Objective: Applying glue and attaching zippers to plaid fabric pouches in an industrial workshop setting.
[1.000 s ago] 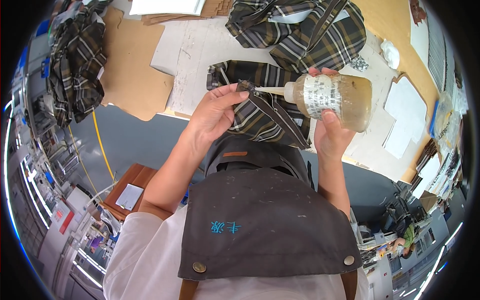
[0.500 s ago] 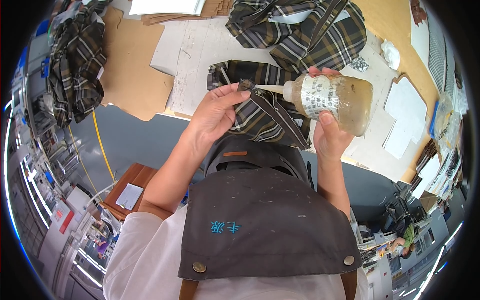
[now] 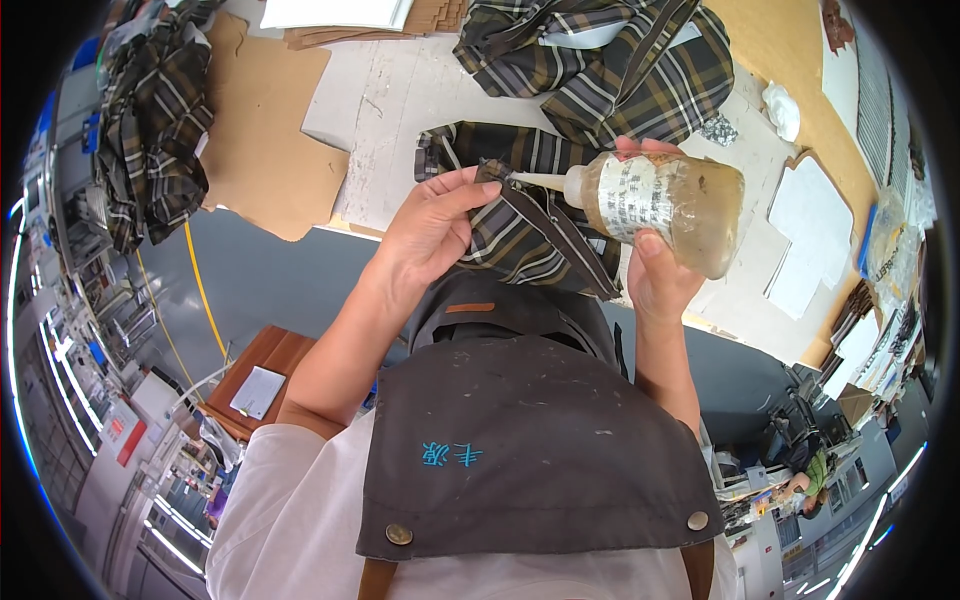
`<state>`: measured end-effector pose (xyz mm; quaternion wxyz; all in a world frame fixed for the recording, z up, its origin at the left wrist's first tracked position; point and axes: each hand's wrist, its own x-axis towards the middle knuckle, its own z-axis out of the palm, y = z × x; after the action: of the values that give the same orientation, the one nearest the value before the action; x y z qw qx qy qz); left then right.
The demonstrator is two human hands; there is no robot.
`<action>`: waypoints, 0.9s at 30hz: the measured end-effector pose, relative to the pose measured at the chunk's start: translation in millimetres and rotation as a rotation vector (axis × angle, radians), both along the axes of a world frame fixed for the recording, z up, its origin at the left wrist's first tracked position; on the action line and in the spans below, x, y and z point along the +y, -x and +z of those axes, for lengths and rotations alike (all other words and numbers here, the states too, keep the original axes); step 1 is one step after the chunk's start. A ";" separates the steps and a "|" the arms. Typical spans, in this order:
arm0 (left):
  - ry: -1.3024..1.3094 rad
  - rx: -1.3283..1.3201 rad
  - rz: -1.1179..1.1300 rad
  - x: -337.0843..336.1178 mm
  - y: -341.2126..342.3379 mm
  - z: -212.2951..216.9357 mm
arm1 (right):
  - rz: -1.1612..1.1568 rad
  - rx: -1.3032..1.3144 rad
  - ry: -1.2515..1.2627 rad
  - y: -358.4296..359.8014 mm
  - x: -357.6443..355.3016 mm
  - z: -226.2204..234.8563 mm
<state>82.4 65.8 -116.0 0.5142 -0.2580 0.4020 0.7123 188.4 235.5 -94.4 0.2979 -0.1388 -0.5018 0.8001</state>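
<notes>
My left hand (image 3: 437, 222) pinches the upper end of a dark plaid fabric piece (image 3: 500, 248) between thumb and fingers. A dark zipper (image 3: 556, 238) runs diagonally down that piece, which hangs over the table's near edge. My right hand (image 3: 660, 270) is wrapped round a clear squeeze bottle (image 3: 705, 212) with a white printed label and yellowish-brown contents. The bottle lies nearly level, its narrow pale nozzle (image 3: 540, 180) pointing left. The nozzle's tip is at the pinched fabric end, close to my left thumb; whether it touches I cannot tell.
More plaid fabric pieces (image 3: 640, 75) lie at the back of the white table (image 3: 370, 110). Brown card (image 3: 270, 130) and a plaid bundle (image 3: 150, 130) are at the left. White paper pieces (image 3: 810, 230) lie at the right. A brown stool (image 3: 265, 370) stands on the floor below.
The bottle has turned slightly in my right hand and its base has dipped a little. My left hand and the fabric have hardly moved.
</notes>
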 end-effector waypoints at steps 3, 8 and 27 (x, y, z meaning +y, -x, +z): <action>0.010 0.005 0.005 -0.1 0.1 0.2 | -0.017 -0.007 0.030 0.7 -0.3 0.5; 0.001 0.002 -0.003 3.7 1.1 4.4 | -0.010 -0.004 0.010 1.3 -0.8 1.2; 0.000 0.006 0.009 2.9 0.6 -2.5 | 0.026 -0.015 -0.022 0.9 6.5 -0.4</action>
<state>81.8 68.7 -118.5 0.5099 -0.2578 0.4026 0.7152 187.4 242.0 -94.9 0.2850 -0.1350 -0.5146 0.7973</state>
